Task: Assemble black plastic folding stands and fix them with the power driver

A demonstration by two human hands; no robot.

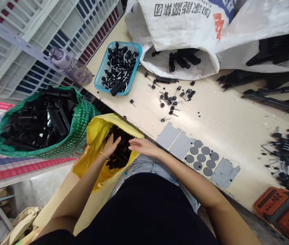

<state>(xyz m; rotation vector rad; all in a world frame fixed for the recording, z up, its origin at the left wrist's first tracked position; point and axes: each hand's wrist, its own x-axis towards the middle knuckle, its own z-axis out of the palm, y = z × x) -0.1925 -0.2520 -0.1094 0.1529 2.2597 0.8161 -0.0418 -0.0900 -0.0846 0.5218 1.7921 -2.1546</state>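
Note:
A yellow sack [93, 136] stands open against the table's front edge, with black plastic parts [120, 156] inside. My left hand [110, 146] reaches into its mouth, thumb and fingers apart, over the dark parts; some fingertips are hard to see among them. At the sack's right rim is my right hand [141, 146], its fingers stretched out toward the opening and holding nothing I can see. A green woven sack [83, 114], full of larger black plastic pieces, sits left of the yellow one.
On the table [144, 109] are a blue basket [98, 80] of black-headed screws, loose screws [170, 100], grey discs [201, 158] and an orange 20V battery [272, 200]. A white sack [182, 27] lies behind. A purple bottle [70, 66] stands near white crates [32, 30].

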